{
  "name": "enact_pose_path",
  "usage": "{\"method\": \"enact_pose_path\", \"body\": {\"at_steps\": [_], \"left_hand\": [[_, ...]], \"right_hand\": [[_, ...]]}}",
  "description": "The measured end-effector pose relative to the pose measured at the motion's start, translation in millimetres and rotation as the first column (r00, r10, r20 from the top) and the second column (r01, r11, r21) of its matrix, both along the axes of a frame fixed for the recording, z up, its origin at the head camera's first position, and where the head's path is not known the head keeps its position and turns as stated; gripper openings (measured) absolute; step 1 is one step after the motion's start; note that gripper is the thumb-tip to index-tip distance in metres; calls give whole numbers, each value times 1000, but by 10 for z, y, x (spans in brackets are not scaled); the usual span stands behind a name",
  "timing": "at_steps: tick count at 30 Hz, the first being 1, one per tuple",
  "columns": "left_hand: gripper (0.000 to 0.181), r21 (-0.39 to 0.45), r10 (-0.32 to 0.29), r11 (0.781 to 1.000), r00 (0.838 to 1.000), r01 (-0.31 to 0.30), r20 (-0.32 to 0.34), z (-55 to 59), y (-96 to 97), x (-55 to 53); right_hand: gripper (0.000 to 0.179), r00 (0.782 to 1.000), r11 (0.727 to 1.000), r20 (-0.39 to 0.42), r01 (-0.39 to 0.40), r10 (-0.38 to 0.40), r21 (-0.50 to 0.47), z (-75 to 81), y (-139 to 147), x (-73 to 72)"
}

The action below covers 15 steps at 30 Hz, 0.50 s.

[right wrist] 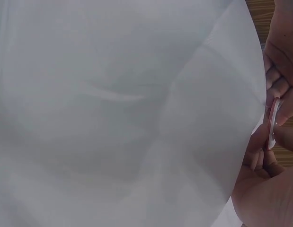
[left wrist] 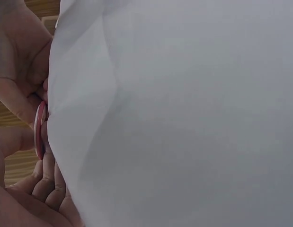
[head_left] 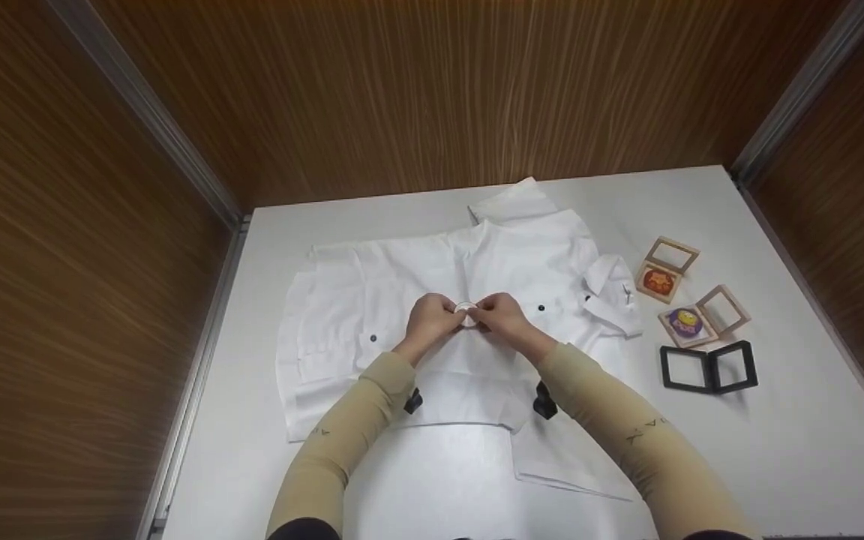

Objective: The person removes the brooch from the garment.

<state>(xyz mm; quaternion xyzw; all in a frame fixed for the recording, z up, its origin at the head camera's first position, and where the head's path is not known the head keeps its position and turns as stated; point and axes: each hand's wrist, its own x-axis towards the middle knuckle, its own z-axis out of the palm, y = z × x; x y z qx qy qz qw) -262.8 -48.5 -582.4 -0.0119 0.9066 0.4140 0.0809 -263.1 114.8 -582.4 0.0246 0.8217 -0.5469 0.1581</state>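
A white garment (head_left: 417,262) with dark buttons and patch pockets is spread on the table. Over its middle, a small round badge (head_left: 466,306) is pinched by both hands at once. My left hand (head_left: 430,321) grips its left side with thumb and fingers; my right hand (head_left: 505,319) grips the right side. In the left wrist view the badge (left wrist: 39,130) appears nearly edge-on, red on one side and pale on the other, close against raised white cloth. The right wrist view also catches the badge (right wrist: 273,124) beside the cloth. Whether a pin passes through the fabric is hidden.
On the right of the white table (head_left: 799,420) stand two opened wooden frames, one with an orange round badge (head_left: 658,281), one with a purple-and-yellow round badge (head_left: 685,322). An opened black frame (head_left: 709,369) is nearer. Wood-grain panels (head_left: 417,90) enclose the table's back and sides.
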Motion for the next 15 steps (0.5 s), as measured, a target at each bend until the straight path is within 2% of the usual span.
{"method": "enact_pose_path", "body": {"at_steps": [4, 9, 15], "left_hand": [[18, -2, 2, 1000, 1000, -2, -4, -14, -5, 3], [17, 47, -9, 999, 999, 8, 31, -8, -15, 17], [18, 82, -7, 997, 999, 3, 49, -22, -31, 8]], "right_hand": [[20, 1000, 1000, -8, -1, 1, 16, -2, -10, 12], [24, 999, 995, -46, -13, 18, 98, -8, -17, 7], [24, 998, 996, -60, -4, 9, 91, -49, -21, -12]]}}
